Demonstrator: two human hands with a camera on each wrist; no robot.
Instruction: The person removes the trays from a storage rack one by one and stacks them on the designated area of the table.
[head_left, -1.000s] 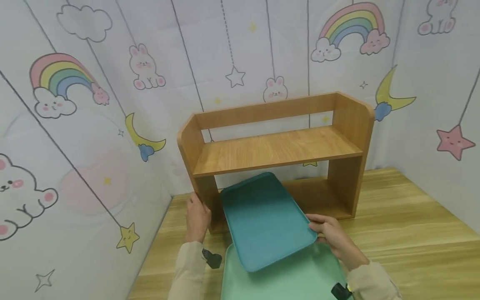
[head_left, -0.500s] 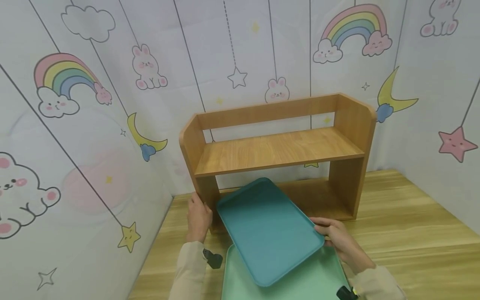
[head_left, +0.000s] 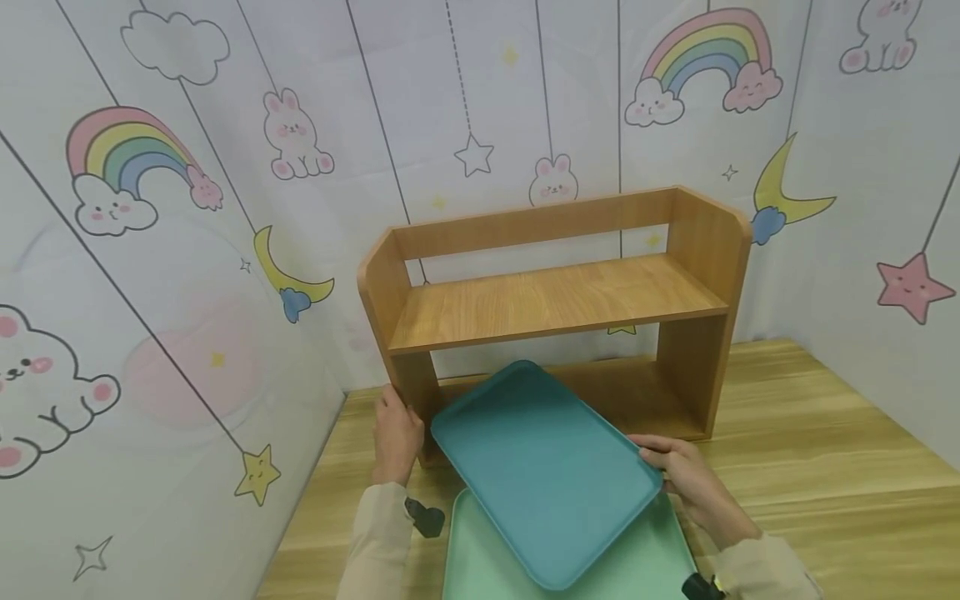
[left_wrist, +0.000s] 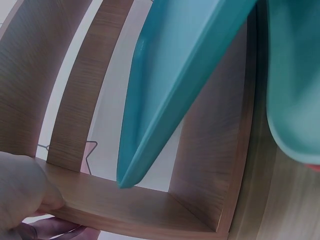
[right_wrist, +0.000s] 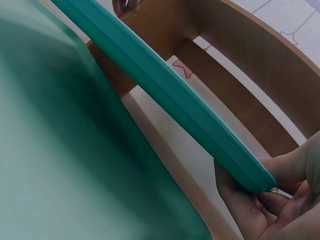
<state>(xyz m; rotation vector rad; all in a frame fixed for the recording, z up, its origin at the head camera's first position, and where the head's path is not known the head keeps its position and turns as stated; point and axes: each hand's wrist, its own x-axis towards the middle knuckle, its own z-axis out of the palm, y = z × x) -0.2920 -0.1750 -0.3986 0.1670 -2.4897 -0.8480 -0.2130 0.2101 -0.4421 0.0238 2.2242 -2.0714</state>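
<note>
A teal tray is tilted and turned at the front of the wooden shelf, its far corner inside the lower opening. My right hand pinches its right edge, thumb on the upper side and fingers beneath, as the right wrist view shows. Beneath it on the table lies a larger mint-green tray, partly covered by the teal one. My left hand grips the shelf's left side panel; in the left wrist view the thumb lies on one face of the panel and the fingers on the other.
The shelf stands on a wood-grain table near a wall covered with cartoon-printed cloth. An upper board roofs the lower compartment. A second printed wall rises close on the left.
My right hand has moved right and toward me with the teal tray, which has turned and come partway out of the lower opening. The left hand stays on the side panel.
</note>
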